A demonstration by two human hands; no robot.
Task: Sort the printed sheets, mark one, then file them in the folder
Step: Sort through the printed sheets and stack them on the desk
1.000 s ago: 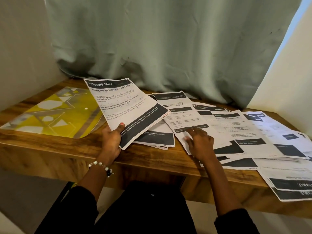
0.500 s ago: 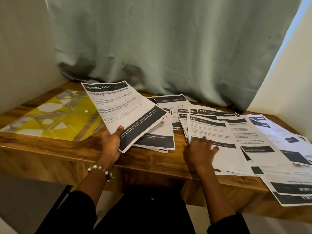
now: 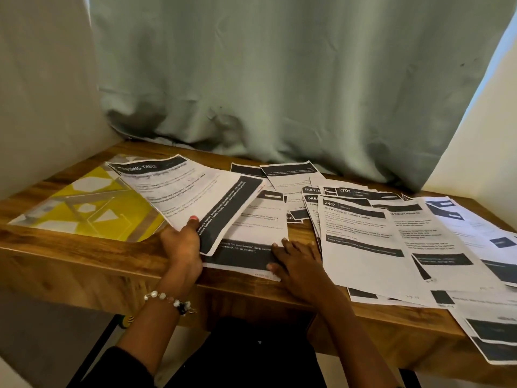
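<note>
My left hand (image 3: pixel 183 245) grips the lower edge of a small stack of printed sheets (image 3: pixel 184 191) headed "Dressing Table", lifted and tilted above the desk. Under it lies another printed sheet (image 3: pixel 251 236) flat on the wood. My right hand (image 3: pixel 296 261) rests on that sheet's right lower corner, thumb on its dark band. Several more printed sheets (image 3: pixel 363 247) are fanned over the right half of the desk, one headed "2437 Brew a Cup of Instant Coffee". A yellow and grey patterned folder (image 3: pixel 84 208) lies flat at the left.
The wooden desk (image 3: pixel 92 264) sits in a corner, with a pale wall at the left and a grey-green curtain (image 3: pixel 279 93) hanging behind. Some sheets (image 3: pixel 492 337) overhang the front edge at the far right. A beaded bracelet (image 3: pixel 167 299) is on my left wrist.
My right hand left the fanned sheets on the right and moved left onto the sheet below the held stack. The held stack dropped lower and tilted flatter.
</note>
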